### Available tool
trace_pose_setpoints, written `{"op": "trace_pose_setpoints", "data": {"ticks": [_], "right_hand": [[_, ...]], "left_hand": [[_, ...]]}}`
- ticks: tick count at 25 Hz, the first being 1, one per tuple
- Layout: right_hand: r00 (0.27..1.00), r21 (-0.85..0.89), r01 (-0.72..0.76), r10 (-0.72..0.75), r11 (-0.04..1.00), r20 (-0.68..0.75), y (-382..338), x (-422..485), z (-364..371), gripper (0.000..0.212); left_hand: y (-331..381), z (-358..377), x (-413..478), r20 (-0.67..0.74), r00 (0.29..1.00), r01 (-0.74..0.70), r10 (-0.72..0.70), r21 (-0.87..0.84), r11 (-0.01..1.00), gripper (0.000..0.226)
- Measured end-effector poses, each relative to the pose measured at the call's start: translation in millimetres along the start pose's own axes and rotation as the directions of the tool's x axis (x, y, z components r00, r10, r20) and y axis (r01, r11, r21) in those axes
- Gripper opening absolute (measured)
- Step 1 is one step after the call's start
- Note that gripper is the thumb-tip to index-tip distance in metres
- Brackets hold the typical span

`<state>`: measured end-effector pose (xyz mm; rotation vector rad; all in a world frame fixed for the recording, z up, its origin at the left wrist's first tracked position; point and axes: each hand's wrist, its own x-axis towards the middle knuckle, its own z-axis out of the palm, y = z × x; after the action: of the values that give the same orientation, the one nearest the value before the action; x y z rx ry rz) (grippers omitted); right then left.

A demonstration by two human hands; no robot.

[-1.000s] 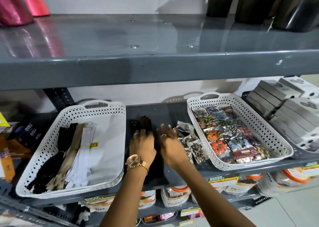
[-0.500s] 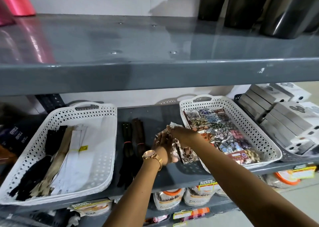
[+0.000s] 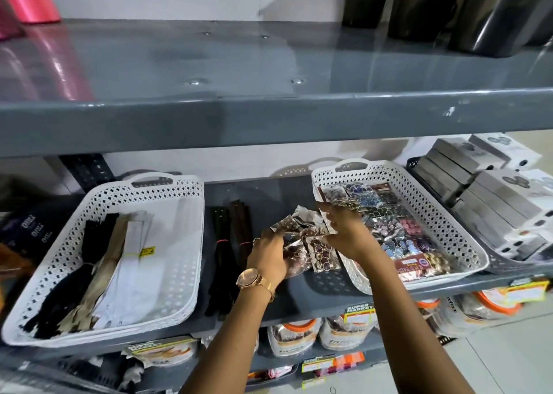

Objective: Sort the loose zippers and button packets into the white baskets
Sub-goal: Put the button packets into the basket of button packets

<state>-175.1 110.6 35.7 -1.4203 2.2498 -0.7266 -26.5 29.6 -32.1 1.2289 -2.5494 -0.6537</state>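
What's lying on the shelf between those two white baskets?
In the head view: bundled dark zippers and loose button packets, which both hands are gathering.

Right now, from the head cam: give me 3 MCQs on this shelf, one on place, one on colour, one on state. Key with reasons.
1. Where do the loose dark zippers lie?
A. in the left basket
B. on the shelf between the two baskets
C. on the top shelf

2. What colour is the wristwatch?
A. rose gold
B. black
C. blue

3. What are the hands doing?
A. resting flat and empty
B. gathering button packets
C. lifting a basket

Key: B, they lie on bare shelf between the left basket and right basket; A, pinkish gold case and band; B, left hand and right hand both grip packets.
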Motion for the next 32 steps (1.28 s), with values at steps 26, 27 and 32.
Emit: {"op": "trace_pose_setpoints", "data": {"ticks": [26, 27, 32], "right_hand": [[0.987, -0.716, -0.025, 0.130, 0.698, 0.092, -21, -20, 55, 0.055], [0.993, -0.755, -0.008, 0.095, 0.655, 0.071, -22, -19, 54, 0.053], [0.999, -0.681, 0.044, -0.022, 0.731, 0.041, -23, -21, 30, 0.030]], "left_hand": [[-15, -77, -13, 0.048, 0.978, 0.189, -0.202, -0.605, 0.773, 0.027], [-15, -79, -14, 0.060, 0.977, 0.199, -0.206, -0.618, 0.760, 0.028], [-2, -82, -8, 0.046, 0.982, 0.164, -0.182, -0.676, 0.718, 0.029]]}}
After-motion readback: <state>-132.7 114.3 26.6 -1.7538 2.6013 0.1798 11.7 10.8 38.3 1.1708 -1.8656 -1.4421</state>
